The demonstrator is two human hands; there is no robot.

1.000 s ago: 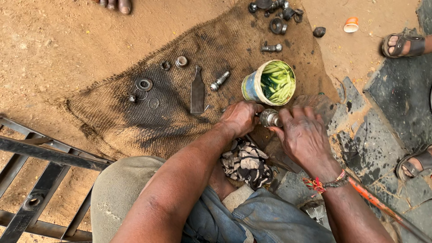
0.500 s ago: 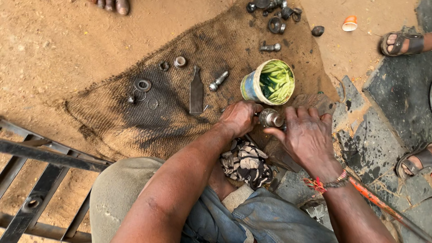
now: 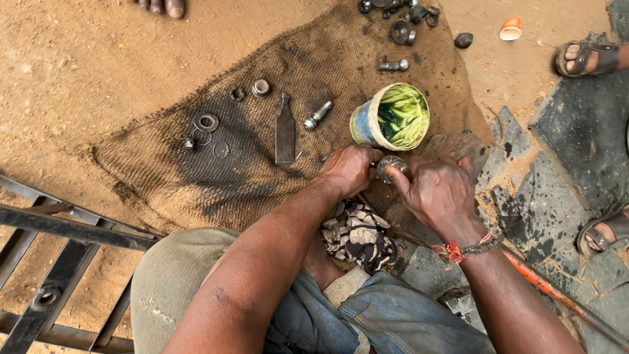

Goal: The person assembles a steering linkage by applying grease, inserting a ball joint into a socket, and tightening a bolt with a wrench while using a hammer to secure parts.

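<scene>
While a small round metal part (image 3: 392,165), grey and greasy, is gripped between the two hands just below the tin (image 3: 390,117), it is held over the lower edge of the sack (image 3: 196,164). The left hand (image 3: 348,169) is curled shut around the part's left side, and the right hand (image 3: 438,189) is closed on its right side, thumb pressed on top. The tin is cylindrical, its wall painted blue and cream, and bright green grease is seen smeared inside it. The sack is coarse brown burlap, frayed at the edges and darkened by an oily stain in the middle. On it are laid a flat dark metal blade (image 3: 285,130), a short bolt (image 3: 318,115), a flat ring washer (image 3: 206,122), a knurled nut (image 3: 261,87) and, at the top, a cluster of dark metal pieces (image 3: 401,19). A crumpled black-and-white patterned rag (image 3: 357,234) is tucked just under the hands, against the knee. A red thread band (image 3: 458,248) is worn on the right wrist. The ground is dry, sandy reddish earth; cracked grey slabs (image 3: 524,210) lie to the right. A dark steel frame (image 3: 59,262) crosses the lower left corner. Sandalled feet (image 3: 586,58) of other people are seen at the right edge.
</scene>
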